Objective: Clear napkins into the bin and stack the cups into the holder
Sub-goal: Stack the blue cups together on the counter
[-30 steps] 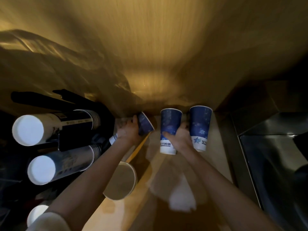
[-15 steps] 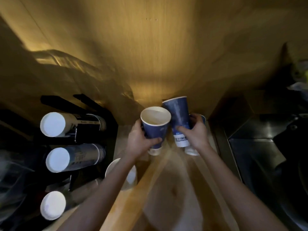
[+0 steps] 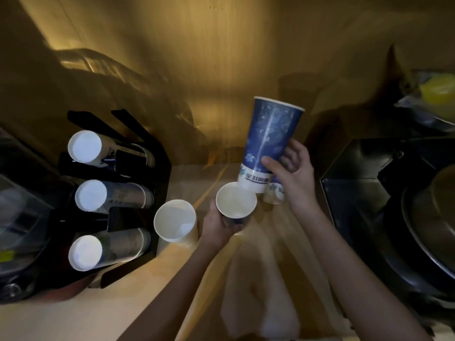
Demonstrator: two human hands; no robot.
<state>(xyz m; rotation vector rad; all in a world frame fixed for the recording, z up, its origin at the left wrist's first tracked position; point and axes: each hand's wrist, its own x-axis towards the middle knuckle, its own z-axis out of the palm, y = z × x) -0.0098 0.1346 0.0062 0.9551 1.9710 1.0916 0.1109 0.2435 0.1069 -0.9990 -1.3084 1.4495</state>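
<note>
My left hand (image 3: 220, 223) grips a blue paper cup (image 3: 235, 202) upright, its white inside facing me. My right hand (image 3: 293, 173) holds a tall blue cup (image 3: 269, 141) lifted off the counter, its base just above the rim of the left cup. Another blue cup (image 3: 275, 193) stands partly hidden behind my right hand. A further empty cup (image 3: 175, 220) stands on the counter left of my left hand. The black cup holder (image 3: 118, 215) at the left carries three lying stacks of cups (image 3: 110, 151). A white napkin (image 3: 261, 301) lies blurred on the counter between my forearms.
A wooden wall rises behind the light counter (image 3: 73, 318). At the right is a dark metal sink unit (image 3: 364, 200) with a large metal bowl (image 3: 433, 232). Far right at the back sits something yellow in plastic wrap (image 3: 435, 92). Clear plastic items (image 3: 17, 217) lie left of the holder.
My left hand has turned its cup upright and brought it nearer. My right hand has lifted the tall cup off the counter and carried its base over the left cup.
</note>
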